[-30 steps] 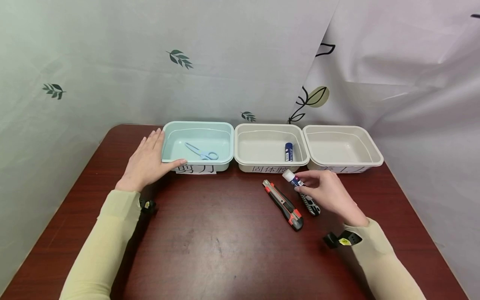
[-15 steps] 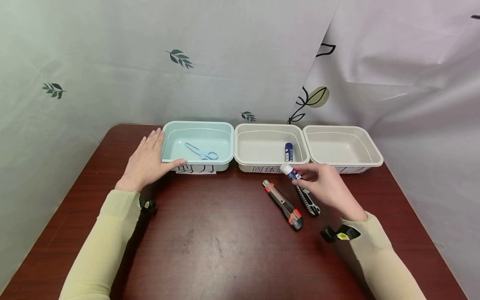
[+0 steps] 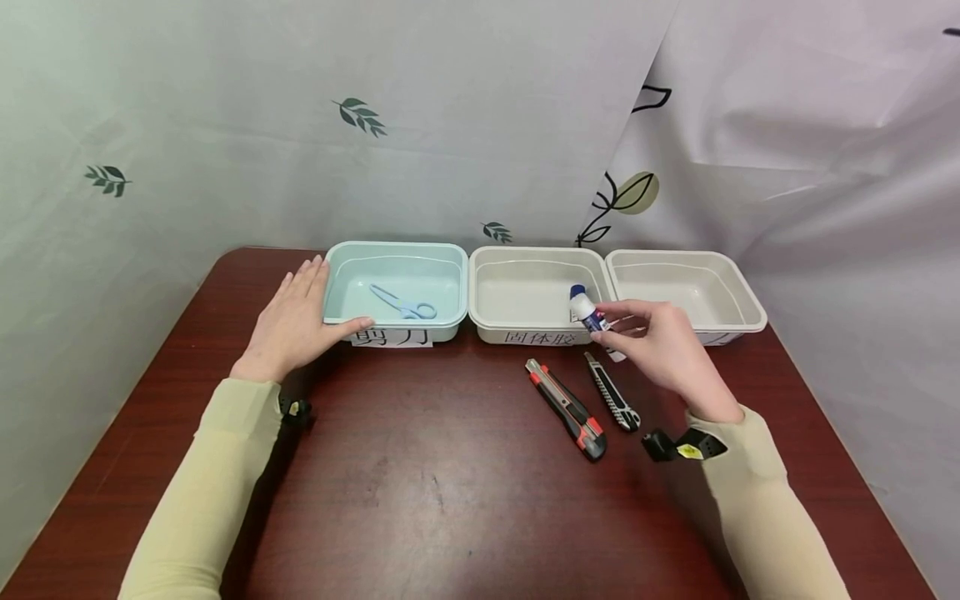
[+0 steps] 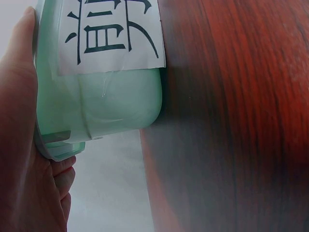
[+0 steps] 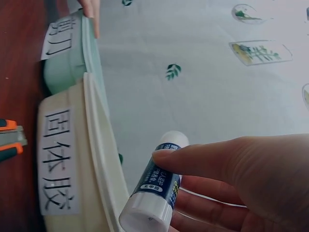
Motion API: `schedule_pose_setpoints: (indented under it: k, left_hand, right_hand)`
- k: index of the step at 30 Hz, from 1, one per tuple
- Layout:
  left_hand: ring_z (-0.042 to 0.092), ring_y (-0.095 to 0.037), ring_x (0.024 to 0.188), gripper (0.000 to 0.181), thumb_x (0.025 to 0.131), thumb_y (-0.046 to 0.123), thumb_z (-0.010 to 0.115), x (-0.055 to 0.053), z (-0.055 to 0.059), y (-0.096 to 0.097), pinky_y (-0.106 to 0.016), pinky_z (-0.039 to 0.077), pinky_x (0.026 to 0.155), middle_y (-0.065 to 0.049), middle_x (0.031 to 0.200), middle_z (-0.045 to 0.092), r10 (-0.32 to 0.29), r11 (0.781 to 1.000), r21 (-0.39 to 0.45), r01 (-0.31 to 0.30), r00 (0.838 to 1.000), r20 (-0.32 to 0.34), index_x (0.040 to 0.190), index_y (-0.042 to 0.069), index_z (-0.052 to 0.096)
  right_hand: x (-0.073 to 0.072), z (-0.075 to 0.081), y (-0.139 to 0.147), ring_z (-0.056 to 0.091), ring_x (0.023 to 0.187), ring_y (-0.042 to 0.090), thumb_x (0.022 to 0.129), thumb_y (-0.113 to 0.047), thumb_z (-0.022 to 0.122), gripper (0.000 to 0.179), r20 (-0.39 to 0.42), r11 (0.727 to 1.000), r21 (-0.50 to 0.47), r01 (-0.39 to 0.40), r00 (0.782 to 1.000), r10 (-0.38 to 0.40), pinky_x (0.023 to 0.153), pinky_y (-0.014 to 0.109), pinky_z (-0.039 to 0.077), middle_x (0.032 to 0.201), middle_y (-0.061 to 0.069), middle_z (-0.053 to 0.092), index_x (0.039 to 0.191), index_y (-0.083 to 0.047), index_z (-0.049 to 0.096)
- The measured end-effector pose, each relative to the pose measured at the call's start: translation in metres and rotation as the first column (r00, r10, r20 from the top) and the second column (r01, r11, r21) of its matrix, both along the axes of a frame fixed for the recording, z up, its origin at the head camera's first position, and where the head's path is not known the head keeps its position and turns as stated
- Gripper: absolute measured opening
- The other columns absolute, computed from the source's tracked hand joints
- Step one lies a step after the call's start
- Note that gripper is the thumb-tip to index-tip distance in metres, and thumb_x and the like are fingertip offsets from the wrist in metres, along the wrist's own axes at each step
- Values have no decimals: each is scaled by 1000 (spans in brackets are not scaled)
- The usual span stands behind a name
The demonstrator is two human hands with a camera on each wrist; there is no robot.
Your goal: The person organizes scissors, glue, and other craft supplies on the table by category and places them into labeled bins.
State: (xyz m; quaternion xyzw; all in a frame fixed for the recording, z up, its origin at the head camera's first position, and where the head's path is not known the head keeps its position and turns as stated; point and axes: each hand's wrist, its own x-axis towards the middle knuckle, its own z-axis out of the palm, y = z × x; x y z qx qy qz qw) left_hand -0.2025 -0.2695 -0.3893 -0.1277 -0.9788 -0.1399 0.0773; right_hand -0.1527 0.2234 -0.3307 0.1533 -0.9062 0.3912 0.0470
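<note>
Between thumb and fingers my right hand (image 3: 660,350) pinches a glue stick (image 5: 157,181) with a white cap and dark blue label. It is tilted over the front right rim of the middle cream bin (image 3: 517,292), where another glue stick (image 3: 577,291) with a blue cap lies, partly hidden behind it. My left hand (image 3: 296,321) rests on the left rim of the light blue bin (image 3: 453,321), fingers straight along the side and thumb over the front edge. Light blue scissors (image 3: 405,304) lie inside that bin.
A second cream bin (image 3: 753,312) stands on the right end of the row. On the dark red table (image 3: 360,500) lie a red-and-black utility knife (image 3: 566,408) and a slimmer black-and-white utility knife (image 3: 612,393). A patterned cloth (image 3: 225,125) hangs behind the bins.
My right hand has lifted the glue stick up and away from beside the slimmer utility knife to the middle bin's front rim. The left hand has stayed in place.
</note>
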Motion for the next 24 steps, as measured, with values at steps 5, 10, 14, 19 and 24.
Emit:
schedule_pose_setpoints:
  k: [5, 10, 14, 19, 24]
  left_hand:
    - [14, -39, 152, 119, 87, 76, 59, -1, 0, 0, -46, 4, 125, -27, 164, 17, 3, 1000, -2, -3, 1000, 2, 159, -8, 15]
    - [14, -39, 152, 118, 88, 75, 58, -1, -1, -1, -47, 5, 124, -27, 164, 17, 2, 1000, -3, -2, 1000, 0, 159, -8, 14]
    - [14, -38, 152, 118, 88, 76, 58, -1, -1, -1, -46, 4, 125, -27, 164, 16, 5, 1000, -5, -5, 1000, 3, 159, -7, 14]
    - [13, -38, 152, 119, 87, 76, 57, -1, -1, -1, -45, 3, 125, -26, 165, 15, 8, 1000, -5, -8, 1000, 11, 160, -7, 13]
    - [14, -39, 152, 119, 87, 77, 57, -1, -1, -1, -46, 4, 125, -26, 165, 15, 9, 1000, -7, -9, 1000, 11, 160, -7, 13]
  right_hand:
    - [-9, 7, 1, 73, 83, 16, 86, -6, 82, 33, -29, 1000, -19, 20, 999, -21, 64, 20, 59, 102, 10, 76, 119, -2, 76]
    - [-16, 14, 0, 74, 84, 17, 88, -12, 81, 34, -2, 999, -32, 39, 999, -40, 59, 24, 59, 103, 11, 76, 120, -4, 75]
    - [-24, 17, -2, 73, 88, 19, 89, -16, 81, 35, -11, 998, -16, 67, 998, -67, 63, 19, 56, 108, 10, 75, 122, -6, 75]
    - [-34, 20, -4, 73, 92, 26, 89, -15, 81, 38, -22, 995, -25, 99, 995, -100, 69, 14, 52, 109, 12, 75, 124, -4, 73]
    - [-45, 23, -6, 73, 94, 29, 91, -19, 80, 42, -22, 993, -20, 116, 993, -117, 70, 15, 52, 107, 14, 74, 129, -5, 71]
